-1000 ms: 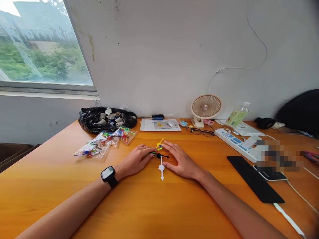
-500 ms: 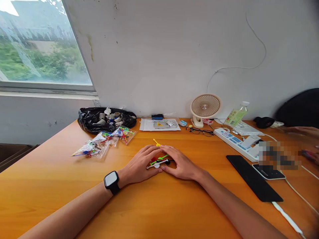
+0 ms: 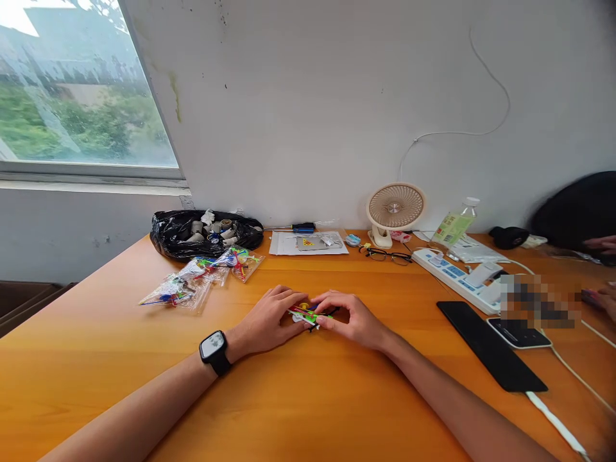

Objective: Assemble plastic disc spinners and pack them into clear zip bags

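My left hand (image 3: 272, 319), with a black watch (image 3: 214, 346) on its wrist, curves around the left side of a small heap of coloured plastic pieces (image 3: 304, 314). Red, white, green, yellow and dark blue show among these thin pieces, and some have round parts. From the other side, my right hand (image 3: 353, 321) closes thumb and fingers on the right ends, around a bright green one. The two hands' fingertips nearly meet over the heap and hide much of it.
Clear bags of similar plastic pieces (image 3: 180, 294) lie to the left, before a black bag (image 3: 166, 240). Farther back are papers (image 3: 283, 244), glasses (image 3: 385, 255) and a fan (image 3: 395, 208). A power strip (image 3: 447, 273), black pad (image 3: 486, 340) and another person's hand (image 3: 607, 298) are at right.
My hands have gathered the plastic pieces closer together. The yellow piece that stuck out beyond my fingertips has drawn in, and my right fingers have bent into a pinch.
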A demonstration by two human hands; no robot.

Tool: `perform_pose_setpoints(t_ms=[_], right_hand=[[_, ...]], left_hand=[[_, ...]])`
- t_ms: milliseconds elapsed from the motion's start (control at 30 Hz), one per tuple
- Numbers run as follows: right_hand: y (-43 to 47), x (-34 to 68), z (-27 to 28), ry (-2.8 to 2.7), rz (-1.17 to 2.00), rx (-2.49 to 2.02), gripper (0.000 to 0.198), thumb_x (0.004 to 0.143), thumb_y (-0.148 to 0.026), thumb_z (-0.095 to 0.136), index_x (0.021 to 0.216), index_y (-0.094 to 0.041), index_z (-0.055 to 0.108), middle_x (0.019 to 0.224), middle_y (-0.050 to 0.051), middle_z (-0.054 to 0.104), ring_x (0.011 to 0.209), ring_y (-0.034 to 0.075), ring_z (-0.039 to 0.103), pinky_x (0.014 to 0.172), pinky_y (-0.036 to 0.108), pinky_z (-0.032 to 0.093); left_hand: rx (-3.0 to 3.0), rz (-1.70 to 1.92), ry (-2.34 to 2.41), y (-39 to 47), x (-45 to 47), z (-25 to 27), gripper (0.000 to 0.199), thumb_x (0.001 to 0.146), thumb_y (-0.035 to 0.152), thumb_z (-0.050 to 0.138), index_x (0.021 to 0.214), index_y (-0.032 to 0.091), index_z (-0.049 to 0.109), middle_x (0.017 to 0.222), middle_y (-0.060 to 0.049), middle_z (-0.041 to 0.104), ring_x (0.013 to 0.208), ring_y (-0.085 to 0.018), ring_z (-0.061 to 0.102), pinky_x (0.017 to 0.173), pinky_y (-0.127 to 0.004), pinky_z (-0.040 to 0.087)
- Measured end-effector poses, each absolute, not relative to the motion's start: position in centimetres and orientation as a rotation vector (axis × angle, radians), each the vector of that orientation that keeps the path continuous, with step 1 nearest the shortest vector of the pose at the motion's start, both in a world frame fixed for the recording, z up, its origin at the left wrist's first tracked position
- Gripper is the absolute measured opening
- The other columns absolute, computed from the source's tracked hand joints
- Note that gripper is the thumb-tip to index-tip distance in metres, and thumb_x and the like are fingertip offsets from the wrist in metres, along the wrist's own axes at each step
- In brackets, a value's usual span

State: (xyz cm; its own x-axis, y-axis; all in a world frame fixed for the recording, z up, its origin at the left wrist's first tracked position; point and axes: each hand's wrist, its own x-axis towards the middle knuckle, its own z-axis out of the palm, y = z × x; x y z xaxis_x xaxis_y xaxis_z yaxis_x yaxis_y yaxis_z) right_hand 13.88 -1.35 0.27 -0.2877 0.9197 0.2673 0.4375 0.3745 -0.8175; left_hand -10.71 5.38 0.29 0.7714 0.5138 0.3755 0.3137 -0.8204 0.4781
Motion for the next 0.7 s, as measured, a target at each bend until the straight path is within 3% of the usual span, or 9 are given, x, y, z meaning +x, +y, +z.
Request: perform_pose_setpoints(t_ms=[100, 233, 333, 500, 633, 700], right_hand=[[-1.4, 14.0, 0.4, -1.854, 0.925, -1.142, 0.032, 0.095, -0.052, 0.069, 0.106, -0.024, 0.079, 0.135, 0.012, 0.069, 0.113, 0.028, 0.071, 0.094, 0.041, 0.059], [-1.8, 13.8, 1.0, -1.92, 1.02, -1.075, 0.038, 0.095, -0.054, 0.069, 0.122, -0.027, 0.075, 0.148, 0.01, 0.061, 0.137, 0.031, 0.057, 0.108, 0.045, 0.052], [-2.1, 13.5, 1.3, -1.898, 1.005, -1.057, 0.039, 0.099, -0.057, 0.063, 0.123, -0.027, 0.075, 0.149, 0.009, 0.06, 0.141, 0.031, 0.053, 0.114, 0.046, 0.047], [-0.9, 14.2, -0.1, -1.737, 0.721, -1.21, 0.056, 0.11, -0.059, 0.03, 0.116, -0.027, 0.076, 0.138, 0.009, 0.063, 0.136, 0.028, 0.055, 0.122, 0.047, 0.037], [1.8, 16.4, -2.1, -1.625, 0.421, -1.396, 0.056, 0.108, -0.061, 0.033, 0.12, -0.025, 0.073, 0.138, 0.011, 0.058, 0.139, 0.029, 0.05, 0.125, 0.048, 0.033], [3.3, 17.6, -2.9, -1.544, 0.311, -1.483, 0.057, 0.106, -0.064, 0.037, 0.119, -0.022, 0.073, 0.136, 0.014, 0.056, 0.138, 0.03, 0.051, 0.121, 0.05, 0.039]], left_hand=[[2.587, 0.686, 0.574, 5.4, -10.8, 0.2, 0.047, 0.098, 0.048, 0.066, 0.141, 0.028, 0.062, 0.131, -0.009, 0.071, 0.122, -0.029, 0.062, 0.103, -0.045, 0.053], [2.643, 0.628, 0.514, 5.5, -11.0, -0.1, 0.065, 0.092, 0.052, 0.072, 0.15, 0.029, 0.054, 0.144, -0.01, 0.064, 0.136, -0.032, 0.054, 0.116, -0.05, 0.045], [2.635, 0.607, 0.536, 5.4, -11.0, -0.1, 0.072, 0.091, 0.059, 0.071, 0.152, 0.027, 0.05, 0.145, -0.011, 0.062, 0.136, -0.033, 0.053, 0.116, -0.05, 0.045], [2.639, 0.578, 0.538, 5.4, -11.2, -0.4, 0.095, 0.083, 0.071, 0.073, 0.16, 0.026, 0.039, 0.153, -0.014, 0.055, 0.143, -0.036, 0.048, 0.119, -0.053, 0.043], [2.639, 0.535, 0.51, 5.4, -11.4, -0.6, 0.107, 0.08, 0.077, 0.072, 0.165, 0.024, 0.031, 0.16, -0.017, 0.047, 0.15, -0.039, 0.041, 0.122, -0.056, 0.038], [2.634, 0.506, 0.498, 5.4, -11.4, -0.6, 0.111, 0.08, 0.077, 0.072, 0.167, 0.025, 0.026, 0.166, -0.016, 0.04, 0.153, -0.039, 0.035, 0.124, -0.058, 0.035]])
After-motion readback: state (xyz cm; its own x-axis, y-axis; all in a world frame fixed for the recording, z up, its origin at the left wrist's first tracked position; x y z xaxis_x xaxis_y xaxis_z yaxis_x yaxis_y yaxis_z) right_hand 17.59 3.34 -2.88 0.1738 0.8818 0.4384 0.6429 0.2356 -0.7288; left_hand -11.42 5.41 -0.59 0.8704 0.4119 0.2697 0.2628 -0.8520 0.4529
